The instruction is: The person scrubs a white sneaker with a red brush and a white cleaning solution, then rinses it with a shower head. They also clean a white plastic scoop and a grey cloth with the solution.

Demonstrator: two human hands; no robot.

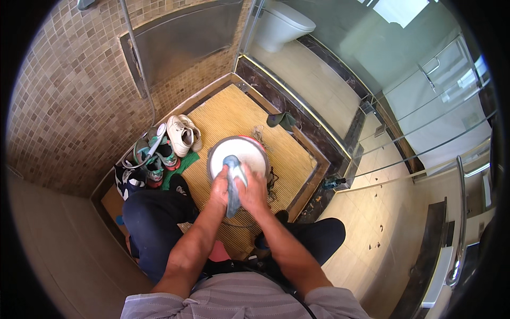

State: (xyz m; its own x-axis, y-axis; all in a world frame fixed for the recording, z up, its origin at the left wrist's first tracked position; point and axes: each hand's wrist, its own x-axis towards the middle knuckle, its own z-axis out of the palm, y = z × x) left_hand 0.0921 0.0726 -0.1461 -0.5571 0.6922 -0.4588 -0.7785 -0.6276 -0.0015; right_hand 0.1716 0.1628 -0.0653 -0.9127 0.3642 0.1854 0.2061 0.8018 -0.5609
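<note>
A limp blue-grey cloth [232,187], long and narrow, is gripped between my hands over a round basin [211,160] with a grey rim. The basin's inside looks white, whether from water or foam I cannot tell. My left hand [219,187] is closed on the cloth's left side, with the lower end hanging below. My right hand [253,190] is closed against its right side, slightly blurred. Something whitish shows by the right fingers, too unclear to name. The cloth's bunched top sticks up above my hands.
White sneakers [179,134], a shower head [157,138] and teal-and-red shoes [169,158] stand left of the basin on a ribbed yellowish mat [223,109]. A dark cloth [281,121] lies at the far right edge. A glass partition and a toilet [281,26] are beyond.
</note>
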